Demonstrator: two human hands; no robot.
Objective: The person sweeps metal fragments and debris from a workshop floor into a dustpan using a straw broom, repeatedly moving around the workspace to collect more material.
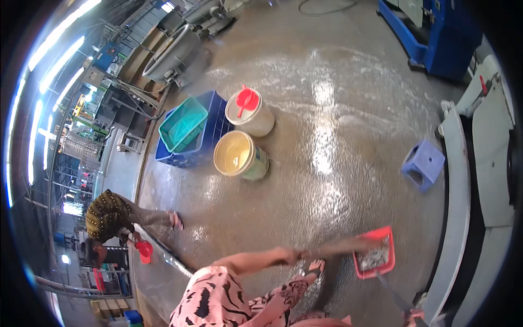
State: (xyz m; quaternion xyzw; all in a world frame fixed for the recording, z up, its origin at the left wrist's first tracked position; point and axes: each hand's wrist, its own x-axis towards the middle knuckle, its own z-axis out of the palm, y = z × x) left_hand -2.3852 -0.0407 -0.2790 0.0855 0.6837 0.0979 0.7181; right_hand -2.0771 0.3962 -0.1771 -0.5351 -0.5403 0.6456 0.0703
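My left hand (pixel 287 255) comes from a pink, black-patterned sleeve at the lower middle and is closed round the end of a brown broom (pixel 338 249). The broom is smeared by motion, and its far end reaches over a red dustpan (pixel 390 256). Grey wet-looking scraps (pixel 375 258) lie inside the dustpan. A thin grey handle (pixel 393 290) runs from the dustpan down to my right hand (pixel 415 317), which is closed round it at the lower right and partly cut off by the dark rim. My sandalled foot (pixel 315 267) stands between them on the wet floor.
A white bucket (pixel 260 124) bearing a red scoop (pixel 248 99) and another bucket (pixel 255 163) stand by a blue crate (pixel 215 111) with a teal basket (pixel 184 124). A blue stool (pixel 425 163) and machinery (pixel 466 180) line the right. At left another person (pixel 109 218) bends, holding a red scoop (pixel 144 252).
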